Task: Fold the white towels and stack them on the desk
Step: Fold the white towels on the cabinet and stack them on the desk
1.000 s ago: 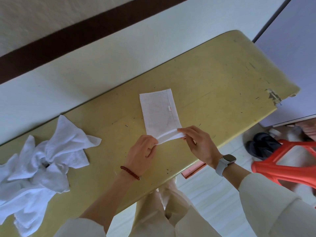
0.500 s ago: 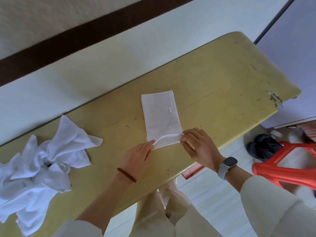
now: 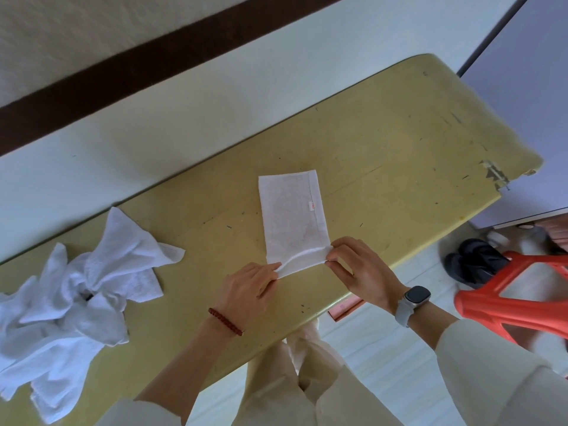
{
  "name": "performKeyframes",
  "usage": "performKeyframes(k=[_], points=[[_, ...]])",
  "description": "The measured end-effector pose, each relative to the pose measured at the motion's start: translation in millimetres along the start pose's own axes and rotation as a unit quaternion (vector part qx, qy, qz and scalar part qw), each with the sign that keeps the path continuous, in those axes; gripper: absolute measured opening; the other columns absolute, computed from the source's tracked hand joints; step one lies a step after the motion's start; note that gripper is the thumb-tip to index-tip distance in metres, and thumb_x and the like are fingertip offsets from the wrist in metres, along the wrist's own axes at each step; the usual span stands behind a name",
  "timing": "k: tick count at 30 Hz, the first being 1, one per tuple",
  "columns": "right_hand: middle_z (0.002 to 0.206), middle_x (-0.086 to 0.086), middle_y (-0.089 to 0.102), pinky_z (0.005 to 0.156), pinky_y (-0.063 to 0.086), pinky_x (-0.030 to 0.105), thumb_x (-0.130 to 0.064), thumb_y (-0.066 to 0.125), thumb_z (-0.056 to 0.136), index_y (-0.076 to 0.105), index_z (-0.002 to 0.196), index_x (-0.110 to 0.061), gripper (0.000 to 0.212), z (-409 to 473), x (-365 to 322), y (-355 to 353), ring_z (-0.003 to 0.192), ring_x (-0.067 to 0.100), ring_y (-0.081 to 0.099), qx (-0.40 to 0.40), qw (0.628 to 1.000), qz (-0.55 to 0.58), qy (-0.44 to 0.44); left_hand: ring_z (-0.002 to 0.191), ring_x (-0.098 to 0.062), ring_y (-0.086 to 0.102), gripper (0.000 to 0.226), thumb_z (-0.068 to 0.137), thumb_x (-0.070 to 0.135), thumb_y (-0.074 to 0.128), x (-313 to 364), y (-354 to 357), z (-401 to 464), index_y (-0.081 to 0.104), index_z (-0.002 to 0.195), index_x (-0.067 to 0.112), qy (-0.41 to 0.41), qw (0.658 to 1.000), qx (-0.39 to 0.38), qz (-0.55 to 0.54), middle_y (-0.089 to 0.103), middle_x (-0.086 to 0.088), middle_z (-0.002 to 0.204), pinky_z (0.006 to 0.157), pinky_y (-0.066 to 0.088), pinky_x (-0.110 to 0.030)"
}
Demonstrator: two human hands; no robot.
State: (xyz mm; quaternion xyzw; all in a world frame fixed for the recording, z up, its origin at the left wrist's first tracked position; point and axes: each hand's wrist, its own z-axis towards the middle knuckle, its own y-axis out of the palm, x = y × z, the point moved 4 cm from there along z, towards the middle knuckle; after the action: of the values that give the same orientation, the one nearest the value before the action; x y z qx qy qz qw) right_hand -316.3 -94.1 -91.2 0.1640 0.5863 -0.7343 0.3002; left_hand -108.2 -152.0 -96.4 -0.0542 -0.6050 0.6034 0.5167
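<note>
A white towel (image 3: 292, 210), folded into a narrow strip with a small red tag on its right hem, lies on the yellow desk (image 3: 399, 142) in the middle. My left hand (image 3: 249, 290) pinches its near left corner. My right hand (image 3: 356, 265) pinches the near right corner. Between them the near end is lifted slightly off the desk and curls over. A heap of crumpled white towels (image 3: 70, 296) lies on the desk at the far left, apart from both hands.
The desk stands against a pale wall (image 3: 184, 118) with a dark band. Its right end is chipped at the front corner (image 3: 495, 176). An orange plastic stool (image 3: 516, 293) and dark shoes (image 3: 473, 262) are on the floor to the right.
Both hands have taken the towel's near corners and raised that end a little. My left hand has gone from curled beside the corner to pinching it.
</note>
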Motion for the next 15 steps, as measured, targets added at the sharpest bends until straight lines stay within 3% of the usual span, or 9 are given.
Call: performKeyframes(k=[3,6,8,11,15], points=[[0.092,0.009,0.06,0.056,0.044,0.028,-0.015,0.052,0.087,0.053,0.082,-0.008,0.009,0.0,-0.8,-0.5,0.066,0.013,0.05,-0.001,0.999,0.033,0.028,0.072,-0.004,0.057,0.008,0.081,0.02,0.055,-0.8,-0.1,0.2,0.048,0.081,0.023,0.001,1.0,-0.002,-0.004,0.072,0.005,0.093,0.044,0.049,-0.022],[0.106,0.011,0.062,0.055,0.044,0.019,-0.015,0.051,0.086,0.056,0.08,-0.005,0.013,0.0,-3.0,0.8,0.067,-0.002,0.045,0.0,0.997,0.056,0.045,0.072,-0.005,0.059,0.008,0.081,0.019,0.055,-0.2,-1.6,1.4,0.047,0.08,0.023,-0.002,1.0,-0.007,-0.011,0.072,0.004,0.095,0.047,0.051,-0.021],[0.103,0.009,0.064,0.059,0.047,0.02,-0.015,0.051,0.087,0.058,0.08,-0.005,0.014,-1.5,-4.8,1.8,0.066,0.002,0.052,-0.004,0.997,0.059,0.04,0.072,-0.005,0.06,0.008,0.081,0.018,0.055,0.0,-2.8,0.9,0.048,0.081,0.023,0.0,1.0,-0.008,-0.012,0.072,0.004,0.095,0.048,0.051,-0.022],[0.089,0.006,0.064,0.056,0.051,0.035,-0.012,0.053,0.086,0.062,0.082,-0.004,0.014,-4.1,-6.4,1.5,0.065,0.022,0.059,-0.005,0.999,0.043,0.021,0.071,-0.004,0.058,0.007,0.082,0.019,0.054,-1.9,-3.5,-1.4,0.048,0.081,0.022,-0.002,1.0,-0.011,-0.009,0.072,0.005,0.095,0.047,0.051,-0.023],[0.08,0.004,0.063,0.054,0.05,0.035,-0.015,0.052,0.087,0.062,0.086,-0.006,0.013,-6.2,-8.5,-1.9,0.061,0.022,0.058,-0.004,0.999,0.036,0.028,0.071,-0.005,0.054,0.006,0.083,0.019,0.053,0.1,-4.6,-2.0,0.049,0.084,0.023,-0.008,1.0,-0.011,-0.005,0.072,0.006,0.092,0.047,0.049,-0.02]])
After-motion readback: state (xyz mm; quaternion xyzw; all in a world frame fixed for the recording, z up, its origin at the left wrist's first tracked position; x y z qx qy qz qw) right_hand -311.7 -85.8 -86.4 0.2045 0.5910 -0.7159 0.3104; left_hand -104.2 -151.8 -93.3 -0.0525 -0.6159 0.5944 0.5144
